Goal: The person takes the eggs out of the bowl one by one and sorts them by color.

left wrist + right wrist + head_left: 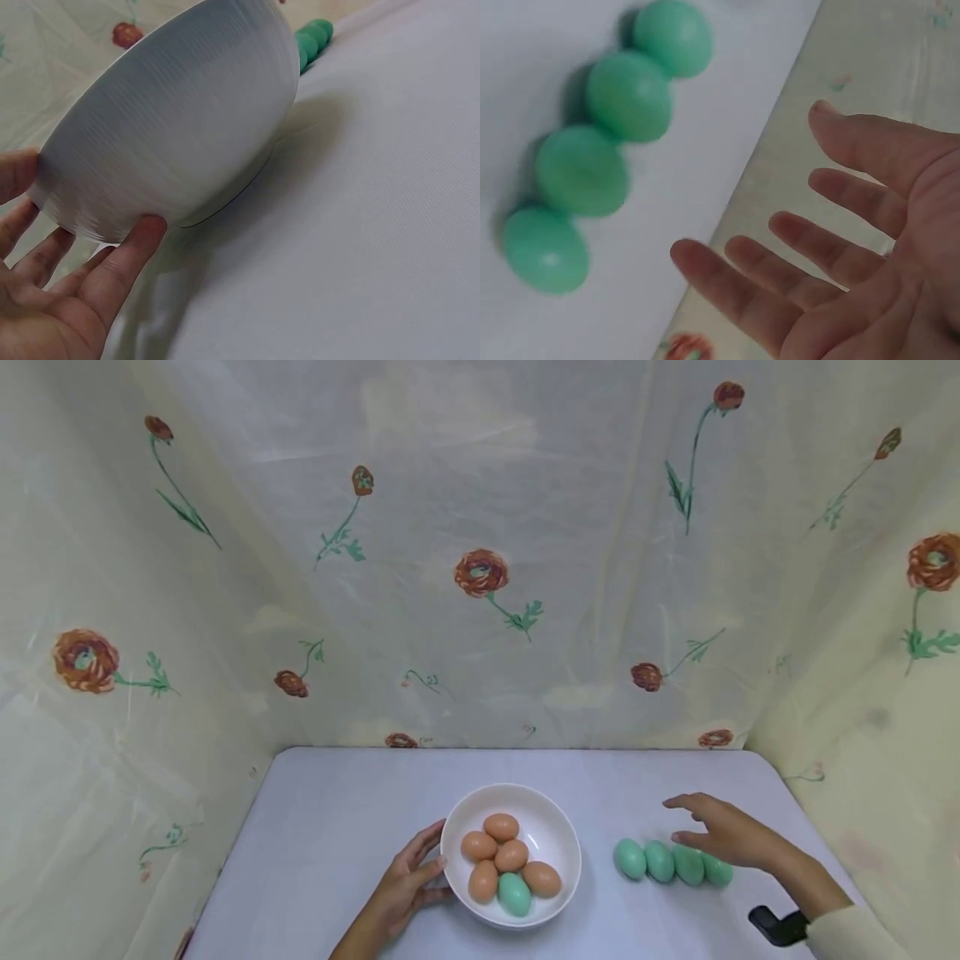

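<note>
A white bowl (pixel 551 835) stands on the table with several brown eggs (pixel 512 855) and one green egg (pixel 514 894) inside. My left hand (pixel 405 887) holds its left side, fingers and thumb spread along the outer wall; in the left wrist view the fingertips rest against the bowl's (pixel 180 112) ribbed outside. To the right of the bowl, several green eggs (pixel 660 862) lie in a row, side by side. Over the right end of that row hovers my right hand (pixel 723 831), its fingers extended and palm empty, apart from the green eggs (pixel 630 97) in the right wrist view.
The table (pixel 337 810) has a pale cover. Flower-printed cloth (pixel 480 693) hangs behind it and on both sides. A black strap piece (pixel 780 927) sits at the right wrist, by the light sleeve (pixel 851 935).
</note>
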A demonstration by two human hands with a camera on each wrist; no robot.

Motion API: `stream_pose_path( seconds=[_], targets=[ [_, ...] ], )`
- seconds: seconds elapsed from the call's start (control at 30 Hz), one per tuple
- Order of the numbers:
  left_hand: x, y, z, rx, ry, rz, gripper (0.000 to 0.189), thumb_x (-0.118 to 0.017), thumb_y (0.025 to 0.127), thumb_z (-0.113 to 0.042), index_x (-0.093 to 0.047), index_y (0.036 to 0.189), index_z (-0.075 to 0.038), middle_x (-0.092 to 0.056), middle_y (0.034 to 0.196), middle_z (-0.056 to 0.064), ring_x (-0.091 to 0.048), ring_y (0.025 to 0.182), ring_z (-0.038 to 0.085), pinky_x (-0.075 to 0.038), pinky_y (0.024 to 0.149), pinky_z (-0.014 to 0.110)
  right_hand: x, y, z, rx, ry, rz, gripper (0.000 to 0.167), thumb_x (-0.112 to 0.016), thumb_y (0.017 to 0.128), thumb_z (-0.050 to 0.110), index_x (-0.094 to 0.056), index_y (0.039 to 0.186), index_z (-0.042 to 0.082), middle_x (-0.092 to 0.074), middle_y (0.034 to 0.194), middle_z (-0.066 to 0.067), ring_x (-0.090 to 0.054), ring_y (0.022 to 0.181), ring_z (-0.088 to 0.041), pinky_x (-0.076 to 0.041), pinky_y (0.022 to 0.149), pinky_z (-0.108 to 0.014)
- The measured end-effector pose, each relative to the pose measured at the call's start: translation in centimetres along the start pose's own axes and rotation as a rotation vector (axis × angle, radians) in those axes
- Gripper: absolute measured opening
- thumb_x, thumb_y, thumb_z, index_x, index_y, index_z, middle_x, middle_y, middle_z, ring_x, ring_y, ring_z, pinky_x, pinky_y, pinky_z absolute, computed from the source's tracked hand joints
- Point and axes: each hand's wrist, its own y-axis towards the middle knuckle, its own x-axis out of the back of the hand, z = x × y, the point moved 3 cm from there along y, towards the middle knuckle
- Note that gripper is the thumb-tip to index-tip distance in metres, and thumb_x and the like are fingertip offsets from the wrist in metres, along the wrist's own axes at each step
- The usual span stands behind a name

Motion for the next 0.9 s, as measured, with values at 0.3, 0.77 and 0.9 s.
stream_pose_path(
  seconds=[0.3,0.77,0.9],
  targets=[
    [-0.2,0.0,-0.3,-0.006,0.0,0.014,0.066,-0.061,0.099,-0.015,-0.031,0.157,-0.015,-0.018,0.166,0.019,-0.055,0.131,0.032,-0.056,0.096,0.053,-1.0,3.0,6.7,0.124,0.104,0.115,0.053,-0.074,0.09,0.031,-0.058,0.133,0.005,-0.059,0.136,-0.021,-0.063,0.116,-0.041,-0.059,0.089,-0.053],
    [0.0,0.1,-0.3,-0.018,0.005,0.017,0.066,-0.062,0.098,-0.013,-0.031,0.157,-0.015,-0.02,0.165,0.018,-0.056,0.13,0.032,-0.056,0.096,0.054,-5.6,6.4,15.0,0.249,0.287,0.349,0.045,-0.075,0.089,0.013,-0.06,0.131,0.009,-0.059,0.138,-0.015,-0.061,0.12,-0.038,-0.058,0.096,-0.048],
    [0.0,0.0,-0.1,-0.011,-0.001,0.014,0.066,-0.061,0.098,-0.013,-0.031,0.157,-0.015,-0.02,0.165,0.018,-0.055,0.13,0.032,-0.056,0.096,0.053,-7.2,6.6,16.2,0.269,0.308,0.41,0.042,-0.073,0.09,0.011,-0.061,0.13,0.007,-0.061,0.134,-0.014,-0.06,0.121,-0.037,-0.057,0.098,-0.043]
  ],
)
